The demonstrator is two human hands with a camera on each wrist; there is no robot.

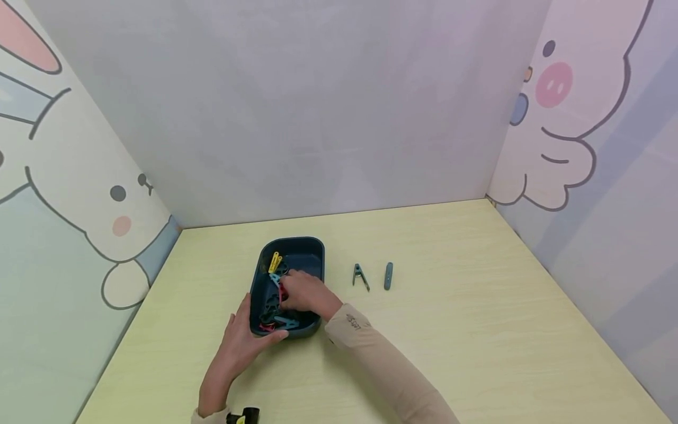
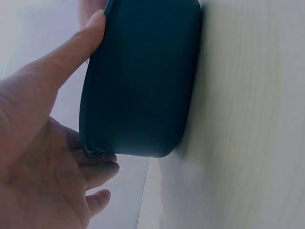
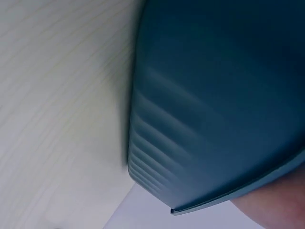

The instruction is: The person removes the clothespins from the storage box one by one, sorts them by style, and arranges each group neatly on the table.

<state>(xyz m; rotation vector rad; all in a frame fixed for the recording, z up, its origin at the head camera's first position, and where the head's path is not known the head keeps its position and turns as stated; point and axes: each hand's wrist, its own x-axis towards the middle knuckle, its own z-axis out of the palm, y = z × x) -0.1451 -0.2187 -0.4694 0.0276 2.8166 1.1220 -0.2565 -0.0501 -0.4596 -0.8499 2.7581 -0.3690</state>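
A dark blue plastic bin point(image 1: 312, 252) stands on the table with several small spring clips in it. My left hand point(image 1: 241, 344) holds its near left corner, thumb along the near rim and fingers against the left side. In the left wrist view the thumb point(image 2: 81, 45) lies at the rim of the bin. My right hand point(image 1: 307, 292) reaches over the right rim into the bin, fingers among the clips. A red clip point(image 1: 282, 292) lies between its fingertips and thumb; whether they pinch it is hidden. Yellow clips point(image 1: 275, 262) and light blue clips point(image 1: 286, 322) lie around.
To the right of the bin, a dark green clip point(image 1: 360, 277) lies on the table with its legs spread. Beside it is a blue-grey clip point(image 1: 389, 276), seen edge-on. A pale wall point(image 1: 318, 118) rises behind the pale wooden table point(image 1: 477, 306), with cartoon-printed panels at both sides.
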